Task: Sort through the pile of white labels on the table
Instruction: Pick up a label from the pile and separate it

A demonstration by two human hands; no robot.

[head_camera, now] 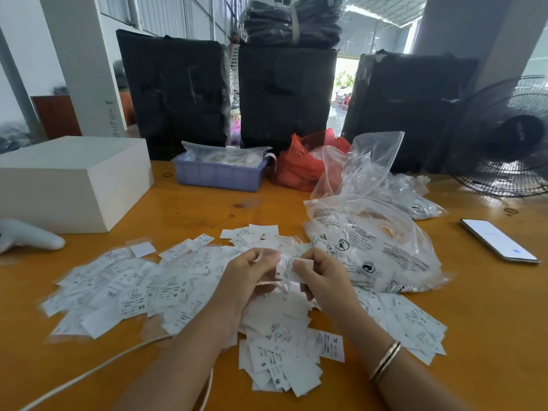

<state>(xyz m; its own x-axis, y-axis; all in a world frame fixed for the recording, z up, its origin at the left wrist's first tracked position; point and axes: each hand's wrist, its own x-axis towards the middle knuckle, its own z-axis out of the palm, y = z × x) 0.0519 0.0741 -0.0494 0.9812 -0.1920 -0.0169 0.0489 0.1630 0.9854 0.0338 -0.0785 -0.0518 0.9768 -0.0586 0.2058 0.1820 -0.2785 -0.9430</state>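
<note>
White labels [166, 289] printed with black size letters sprawl along the surface's [489, 307] near edge; left hand [246, 280] and right hand [323, 277] together pinch one label [286, 269].

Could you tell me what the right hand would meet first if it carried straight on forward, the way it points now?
Probably the clear printed bag lying just beyond the right hand, though depth is hard to judge.

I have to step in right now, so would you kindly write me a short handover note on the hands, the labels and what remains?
Left hand and right hand: both pinch one white label above the pile.
Pile of labels: spread loose on the table, sizes mixed (XS, S, M, XL visible).
Done: no clearly separated stacks visible.
Left: nearly the whole pile.
</note>
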